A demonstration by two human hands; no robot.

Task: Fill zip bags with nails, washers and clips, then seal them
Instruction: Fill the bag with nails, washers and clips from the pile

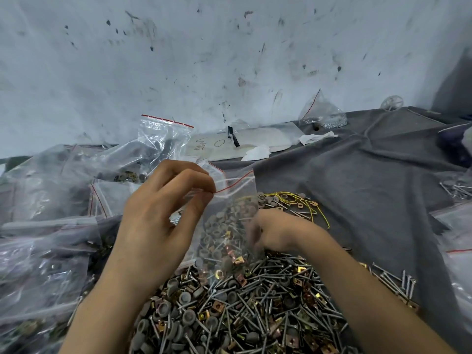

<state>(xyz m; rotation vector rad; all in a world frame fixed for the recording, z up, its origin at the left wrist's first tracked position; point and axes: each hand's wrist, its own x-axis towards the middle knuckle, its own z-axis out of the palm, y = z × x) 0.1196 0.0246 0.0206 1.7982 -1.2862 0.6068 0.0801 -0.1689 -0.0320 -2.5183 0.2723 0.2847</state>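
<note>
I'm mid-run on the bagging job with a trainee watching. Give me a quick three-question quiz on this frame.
1. True or false: the left hand pinches the zip bag near its red-lined top.
2. What is the bag held over? A) a tray B) the pile of nails, washers and clips C) bare floor
3. Which hand is blurred beside the bag's lower part?
Key: 1 true; 2 B; 3 the right hand.

We see the clear zip bag (231, 200) pinched by the left hand (158, 215) — part-filled with washers (217, 223) and clips (238, 260), above loose nails (268, 297).
</note>
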